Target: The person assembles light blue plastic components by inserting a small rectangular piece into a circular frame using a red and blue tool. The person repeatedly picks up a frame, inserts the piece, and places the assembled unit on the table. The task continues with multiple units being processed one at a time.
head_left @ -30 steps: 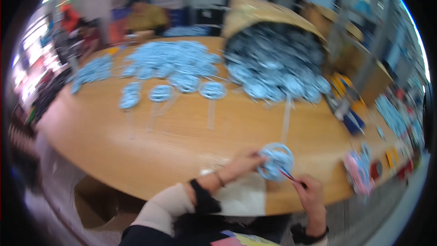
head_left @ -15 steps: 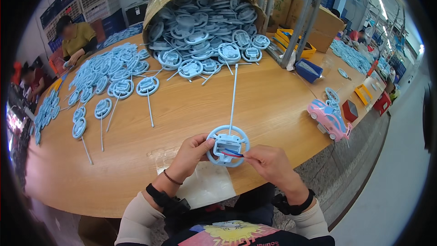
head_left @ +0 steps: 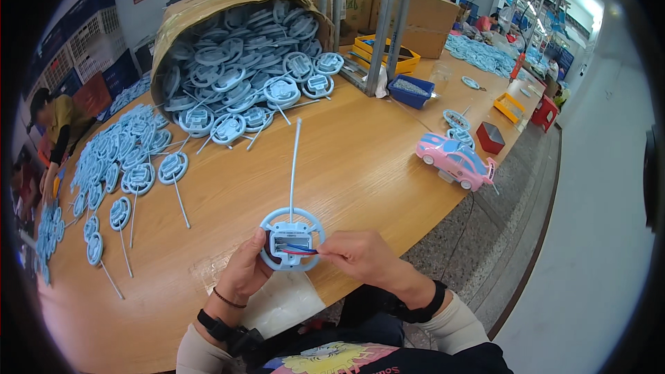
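Note:
My left hand (head_left: 248, 266) grips the left rim of a light-blue toy steering wheel (head_left: 289, 229), thumb on top and fingers behind. A long thin rod (head_left: 295, 166) in the same blue points away from the wheel toward the far side of the table. The wheel's middle has an open rectangular compartment facing up. Red and blue wires (head_left: 300, 250) run across it to the right. My right hand (head_left: 364, 256) pinches their ends between thumb and fingertips, just beside the wheel's right rim. Under the wheel and left wrist lies a whitish sheet (head_left: 284, 303).
A large sack-like container (head_left: 176, 28) spills many blue wheels onto the wooden table (head_left: 360, 180). More wheels (head_left: 111, 145) lie at the left, where another person (head_left: 66, 125) reaches in. A pink toy car (head_left: 454, 161), blue bin (head_left: 410, 91) and red box (head_left: 490, 137) stand at the right.
My view has turned rightward, so the scene sits further left. Both hands keep their hold on the wheel and wires. The person at the left now reaches toward the wheels on the table.

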Demonstrator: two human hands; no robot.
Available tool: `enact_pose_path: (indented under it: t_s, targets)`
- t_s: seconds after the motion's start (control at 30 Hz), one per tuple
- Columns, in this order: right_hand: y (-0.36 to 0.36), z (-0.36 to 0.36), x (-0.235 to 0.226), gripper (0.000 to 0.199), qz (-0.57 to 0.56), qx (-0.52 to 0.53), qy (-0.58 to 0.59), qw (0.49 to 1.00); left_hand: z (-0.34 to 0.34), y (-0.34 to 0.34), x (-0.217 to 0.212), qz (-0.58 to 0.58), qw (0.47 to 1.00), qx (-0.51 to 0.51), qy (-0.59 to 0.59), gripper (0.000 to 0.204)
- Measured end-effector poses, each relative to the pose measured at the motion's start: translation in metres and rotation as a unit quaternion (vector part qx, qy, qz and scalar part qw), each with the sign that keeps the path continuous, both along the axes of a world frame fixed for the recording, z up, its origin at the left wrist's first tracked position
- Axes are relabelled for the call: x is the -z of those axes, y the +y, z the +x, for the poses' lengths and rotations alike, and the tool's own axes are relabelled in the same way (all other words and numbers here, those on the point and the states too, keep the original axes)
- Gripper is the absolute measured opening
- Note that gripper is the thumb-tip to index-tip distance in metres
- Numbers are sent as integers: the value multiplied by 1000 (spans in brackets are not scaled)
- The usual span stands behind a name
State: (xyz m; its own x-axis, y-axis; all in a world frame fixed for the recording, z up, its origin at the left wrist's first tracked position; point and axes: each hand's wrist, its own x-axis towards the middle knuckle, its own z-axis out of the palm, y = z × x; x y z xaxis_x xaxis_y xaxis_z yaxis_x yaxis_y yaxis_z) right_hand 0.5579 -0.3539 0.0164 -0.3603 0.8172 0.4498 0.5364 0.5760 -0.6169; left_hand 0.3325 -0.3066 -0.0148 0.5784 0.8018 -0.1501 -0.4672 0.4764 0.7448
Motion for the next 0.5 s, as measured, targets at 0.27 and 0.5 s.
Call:
enact_pose_path:
  t_s: [0.27, 0.5]
  targets:
    - [-3, -10, 2, 7, 18, 14, 13, 1000, 0, 4, 13, 8, 1000, 14, -14, 40]
    - [-3, -14, 5, 9, 32, 41, -15, 999, 3, 5, 21, -58, 997, -50, -14, 37]
